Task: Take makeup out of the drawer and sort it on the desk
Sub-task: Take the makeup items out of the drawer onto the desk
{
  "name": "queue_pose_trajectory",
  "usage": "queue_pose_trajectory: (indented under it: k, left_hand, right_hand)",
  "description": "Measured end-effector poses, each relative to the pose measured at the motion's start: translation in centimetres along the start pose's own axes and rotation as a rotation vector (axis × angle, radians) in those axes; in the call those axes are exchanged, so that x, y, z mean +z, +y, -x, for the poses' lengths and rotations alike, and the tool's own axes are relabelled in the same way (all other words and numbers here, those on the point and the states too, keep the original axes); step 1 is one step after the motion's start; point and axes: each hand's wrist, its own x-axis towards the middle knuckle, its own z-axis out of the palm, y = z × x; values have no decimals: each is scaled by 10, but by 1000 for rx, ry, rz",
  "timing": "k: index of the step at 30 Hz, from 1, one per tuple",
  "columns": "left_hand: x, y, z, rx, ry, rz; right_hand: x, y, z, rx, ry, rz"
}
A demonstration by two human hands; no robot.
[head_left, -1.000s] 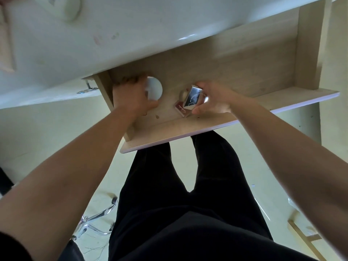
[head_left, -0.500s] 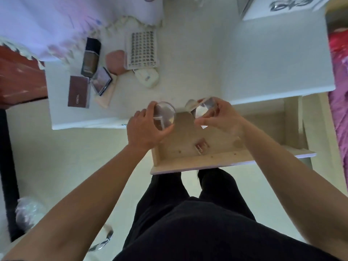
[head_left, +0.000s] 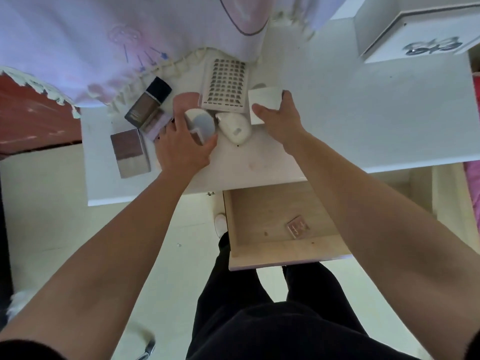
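Left hand point(head_left: 181, 152): we gripped the round compact point(head_left: 202, 122).
Right hand point(head_left: 279, 120): we pinched the white box point(head_left: 265, 102).
Drawer point(head_left: 272, 255): pink palette point(head_left: 298, 226) lay inside.

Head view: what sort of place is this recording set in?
Most likely a bedroom with a dressing desk: a white desk carries a foundation bottle and a false-lash tray, its wooden drawer stands open below, and pink fabric like bedding shows at the right edge.

One cam only: head-worn, wide-angle, aimed steeply down & fwd. White desk point(head_left: 363, 120) fills the upper frame, open drawer point(head_left: 280, 255) sits centre-right, the person's legs point(head_left: 259, 328) at the btm edge. Forearms point(head_left: 104, 255) enter from both lower corners, so the view is near the work.
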Motion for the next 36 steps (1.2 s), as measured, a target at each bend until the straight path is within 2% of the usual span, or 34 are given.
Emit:
queue_pose_trajectory:
  k: [3,7,10,13,18,24,30,33,36]
  left_hand:
    - [-5,-9,-10,11,5,-39]
    - [-8,-24,-12,54,37,-125]
    - [-3,-31,-9,85,85,-96]
    - [4,-33,3,125,62,-63]
    - [15,-31,24,196,38,-93]
    - [19,-8,43,186,-23,-120]
    - [31,13,78,211,-45,-143]
    - [48,18,88,215,-44,-177]
    - [54,24,85,193,-19,-199]
  right_hand:
    - [25,-16,-11,-19,5,34]
    - [67,-31,-21,-109,-1,211]
    - [94,-37,-19,-143,-69,408]
    - [104,-35,-12,-165,-81,458]
    - [55,-12,1,-145,-83,450]
    - [-38,44,38,-202,129,435]
    - [-93,122,83,-153,161,529]
    - [-91,154,94,-155,96,603]
    - [-84,190,97,-75,-105,747]
